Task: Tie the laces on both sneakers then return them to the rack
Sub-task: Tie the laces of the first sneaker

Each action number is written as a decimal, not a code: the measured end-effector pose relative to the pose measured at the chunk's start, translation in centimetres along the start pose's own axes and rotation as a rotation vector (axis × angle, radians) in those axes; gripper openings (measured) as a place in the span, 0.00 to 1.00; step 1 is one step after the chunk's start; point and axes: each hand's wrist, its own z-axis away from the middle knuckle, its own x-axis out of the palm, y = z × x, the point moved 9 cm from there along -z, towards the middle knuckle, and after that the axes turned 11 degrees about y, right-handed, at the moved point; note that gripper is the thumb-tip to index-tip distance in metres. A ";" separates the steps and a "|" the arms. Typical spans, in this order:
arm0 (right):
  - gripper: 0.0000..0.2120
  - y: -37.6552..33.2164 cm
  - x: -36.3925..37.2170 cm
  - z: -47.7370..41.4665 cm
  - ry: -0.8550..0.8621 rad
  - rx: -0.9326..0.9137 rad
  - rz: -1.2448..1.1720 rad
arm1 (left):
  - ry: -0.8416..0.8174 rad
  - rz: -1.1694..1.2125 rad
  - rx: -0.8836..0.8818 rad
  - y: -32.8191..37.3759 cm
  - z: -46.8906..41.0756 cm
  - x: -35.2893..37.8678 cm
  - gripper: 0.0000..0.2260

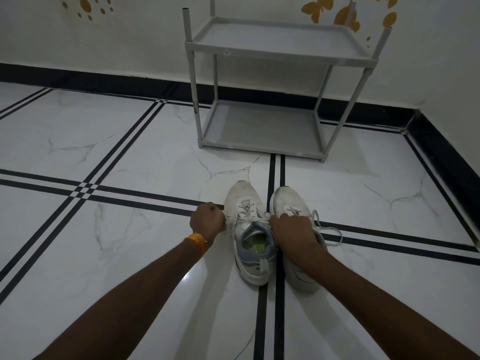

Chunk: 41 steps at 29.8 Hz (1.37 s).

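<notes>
Two white sneakers stand side by side on the tiled floor, toes pointing away from me. The left sneaker [248,229] has a grey collar and a green insole. My left hand [207,220] is closed on one end of its lace, pulled out to the left. My right hand [293,229] grips the other end of that lace and lies over the opening of the right sneaker [288,201], hiding its collar. The right sneaker's lace [330,229] trails loose on the floor to the right. The grey two-shelf rack [262,128] stands beyond the shoes, both shelves bare.
The rack stands against a white wall with yellow butterfly stickers [318,7]. A black skirting [441,141] runs along the walls and turns a corner at the right. White marble floor tiles with black stripes [83,189] spread to the left. An orange band [197,242] circles my left wrist.
</notes>
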 end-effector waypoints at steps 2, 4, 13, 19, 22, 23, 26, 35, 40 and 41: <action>0.16 0.0 0.3 0.0 -0.018 0.012 0.030 | 0.022 -0.180 0.345 2.5 0.5 -0.2 0.05; 0.16 0.2 0.4 0.3 -0.031 0.029 0.049 | -0.051 -0.348 0.711 4.7 2.0 0.8 0.14; 0.12 0.3 -0.2 0.1 -0.006 0.009 0.041 | -0.090 0.224 -0.290 -2.7 -0.2 0.8 0.07; 0.11 0.2 -0.2 0.0 -0.014 0.019 0.029 | -0.147 0.276 -0.442 -4.1 -0.4 1.4 0.11; 0.11 0.1 0.0 0.1 -0.007 0.022 0.026 | -0.318 0.249 -0.399 -3.6 0.1 2.3 0.10; 0.11 0.0 0.0 0.1 -0.010 0.022 0.022 | -0.342 0.252 -0.387 -3.2 0.5 2.1 0.11; 0.12 0.0 0.0 0.1 -0.012 0.037 -0.010 | -0.332 0.271 -0.363 -3.2 0.2 2.4 0.11; 0.19 2.6 -2.1 0.8 0.068 0.296 -0.491 | -0.690 0.477 -0.465 -1.7 1.2 0.4 0.12; 0.22 -1.8 -5.4 -0.1 0.173 0.087 -0.269 | -0.364 0.126 0.289 4.0 1.6 0.2 0.11; 0.22 -3.3 -4.2 -0.1 0.081 0.022 -0.196 | -0.383 0.024 0.437 4.6 2.7 1.3 0.13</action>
